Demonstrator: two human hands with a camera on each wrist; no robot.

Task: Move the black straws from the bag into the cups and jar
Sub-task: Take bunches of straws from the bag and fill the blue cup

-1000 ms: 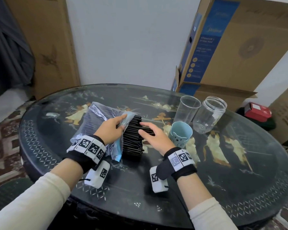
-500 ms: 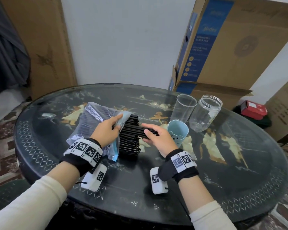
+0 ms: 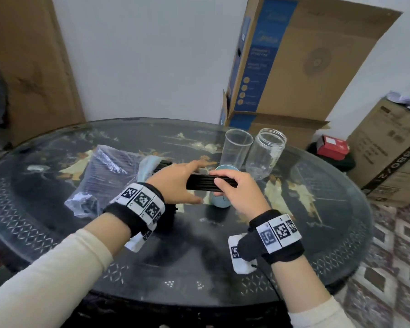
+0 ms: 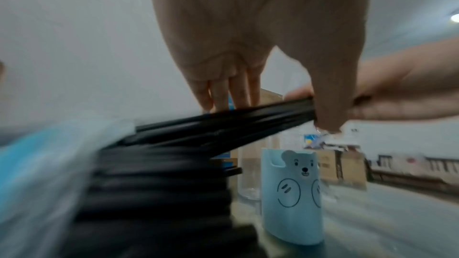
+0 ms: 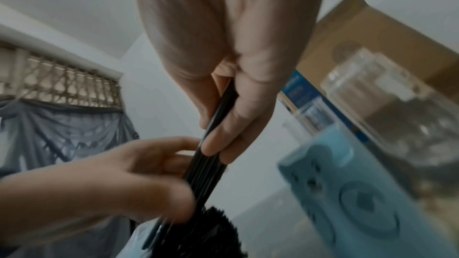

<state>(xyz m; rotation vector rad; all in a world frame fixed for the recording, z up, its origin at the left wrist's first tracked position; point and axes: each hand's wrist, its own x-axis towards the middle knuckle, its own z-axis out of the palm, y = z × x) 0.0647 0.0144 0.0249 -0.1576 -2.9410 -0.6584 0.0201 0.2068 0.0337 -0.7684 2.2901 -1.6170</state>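
Observation:
A small bunch of black straws (image 3: 200, 182) (image 4: 223, 123) (image 5: 208, 166) is held level above the table. My right hand (image 3: 234, 188) (image 5: 223, 46) grips its right end. My left hand (image 3: 175, 183) (image 4: 248, 46) holds its left part, fingers over the top and thumb on the near side. The clear plastic bag (image 3: 104, 171) lies to the left, with the other straws (image 4: 161, 193) sticking out of its mouth. A blue bear cup (image 3: 219, 201) (image 4: 293, 203) stands just under the bunch, partly hidden. The clear cup (image 3: 237, 147) and clear jar (image 3: 266, 152) stand behind it.
Everything rests on a round, dark, glass-topped table (image 3: 199, 256). A tall cardboard box (image 3: 294, 67) leans on the wall behind the jar. More boxes (image 3: 388, 150) and a red packet (image 3: 333, 147) sit on the floor to the right.
My right hand has drawn a bunch of straws out of the pile and lifted it to the right. My left hand has left the bag and taken hold of the bunch.

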